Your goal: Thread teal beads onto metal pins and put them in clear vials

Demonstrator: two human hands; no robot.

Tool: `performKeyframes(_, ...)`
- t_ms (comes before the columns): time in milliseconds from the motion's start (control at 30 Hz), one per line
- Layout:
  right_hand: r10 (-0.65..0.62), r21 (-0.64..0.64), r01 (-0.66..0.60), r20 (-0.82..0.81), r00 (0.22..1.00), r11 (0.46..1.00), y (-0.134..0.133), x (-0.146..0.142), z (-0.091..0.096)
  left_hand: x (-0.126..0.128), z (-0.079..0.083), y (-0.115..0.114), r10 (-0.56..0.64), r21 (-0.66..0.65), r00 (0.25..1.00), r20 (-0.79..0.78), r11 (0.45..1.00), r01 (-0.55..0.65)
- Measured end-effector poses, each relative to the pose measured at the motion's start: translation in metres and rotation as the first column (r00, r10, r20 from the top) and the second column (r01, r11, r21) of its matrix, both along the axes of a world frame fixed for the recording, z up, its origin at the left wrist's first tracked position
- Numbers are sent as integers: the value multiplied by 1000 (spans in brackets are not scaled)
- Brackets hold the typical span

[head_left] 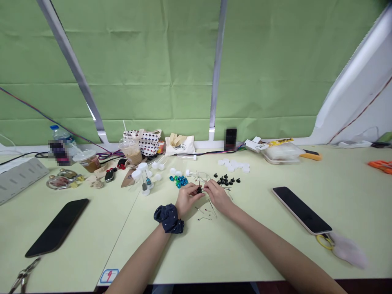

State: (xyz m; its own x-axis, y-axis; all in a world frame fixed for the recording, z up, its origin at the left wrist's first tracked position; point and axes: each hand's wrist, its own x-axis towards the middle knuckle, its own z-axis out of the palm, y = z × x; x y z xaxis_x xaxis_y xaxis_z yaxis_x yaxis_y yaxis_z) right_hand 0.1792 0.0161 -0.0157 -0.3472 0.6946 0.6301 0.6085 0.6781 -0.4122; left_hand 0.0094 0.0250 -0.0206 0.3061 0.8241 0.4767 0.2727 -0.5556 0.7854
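Note:
My left hand (187, 197) and my right hand (217, 193) meet over the middle of the pale green table (245, 241). Both pinch together around a small black bead (199, 190) between the fingertips. A dark blue scrunchie (169, 218) sits on my left wrist. Thin metal pins (204, 212) lie on the table just under the hands. Blue and green beads (178, 180) lie just beyond my left hand, and loose black beads (226, 179) lie beyond my right hand.
A phone (301, 209) lies to the right and another dark phone (58, 226) to the left. White caps (234, 165), small vials (143, 179), drink cups (131, 150), bags (180, 144) and cables line the back edge. Orange scissors (381, 165) sit far right.

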Motion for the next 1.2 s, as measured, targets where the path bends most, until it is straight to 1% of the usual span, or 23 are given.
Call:
performKeyframes(200, -173, 79, 165, 108, 979, 983, -1, 2, 0, 1, 0, -1, -10, 8, 1000, -15, 1000, 10)
performKeyframes(233, -170, 78, 163, 105, 980, 984, -1, 2, 0, 1, 0, -1, -11, 8, 1000, -18, 1000, 11)
performKeyframes(300, -120, 47, 118, 59, 991, 992, 0, 2, 0, 1, 1, -1, -11, 10, 1000, -21, 1000, 12)
performKeyframes(400, -41, -21, 39, -87, 995, 999, 1, 1, 0, 0, 1, -1, -13, 11, 1000, -25, 1000, 13)
performKeyframes(500, -80, -97, 61, -205, 975, 993, 0, 1, 2, -1, 1, 0, -12, 16, 999, -30, 1000, 13)
performKeyframes(533, -105, -118, 82, -211, 972, 990, 0, 1, 3, -1, 1, 0, -12, 20, 999, -32, 1000, 12)
performKeyframes(600, -145, -135, 123, -173, 974, 983, -1, 2, 4, -1, 1, 0, -16, 29, 999, -39, 999, 17)
performKeyframes(700, -173, -118, 160, -117, 978, 980, -2, 3, 5, 0, 0, 1, -32, 33, 998, -47, 999, 34)
performKeyframes(800, -146, -118, 129, -148, 978, 985, -2, 3, 5, 0, -2, 2, -26, 33, 999, -43, 999, 28)
performKeyframes(867, -97, -174, 60, -216, 972, 983, -1, 3, 5, -1, -2, 2, -3, 27, 1000, -27, 1000, 4)
performKeyframes(900, -71, -230, 6, -276, 958, 973, 0, 2, 5, -1, -2, 3, 9, 21, 1000, -14, 1000, -8)
performKeyframes(933, -50, -299, -62, -355, 934, 952, 1, 2, 6, -2, -2, 3, 19, 15, 1000, 0, 1000, -19)
performKeyframes(1000, -46, -425, -220, -532, 845, 878, 2, 1, 8, -3, -1, 4, 33, 4, 999, 26, 999, -33)
performKeyframes(1067, -90, -505, -353, -661, 745, 787, 3, 2, 11, -4, 0, 4, 33, 3, 998, 43, 999, -34)
performKeyframes(1100, -124, -534, -398, -698, 705, 746, 4, 3, 12, -4, 0, 4, 32, 3, 998, 50, 999, -32)
performKeyframes(1167, -198, -576, -458, -742, 641, 677, 4, 4, 13, -4, 0, 4, 26, -1, 998, 61, 1000, -26)
performKeyframes(1200, -235, -586, -479, -758, 608, 654, 4, 5, 12, -4, 0, 4, 24, -3, 998, 64, 1000, -24)
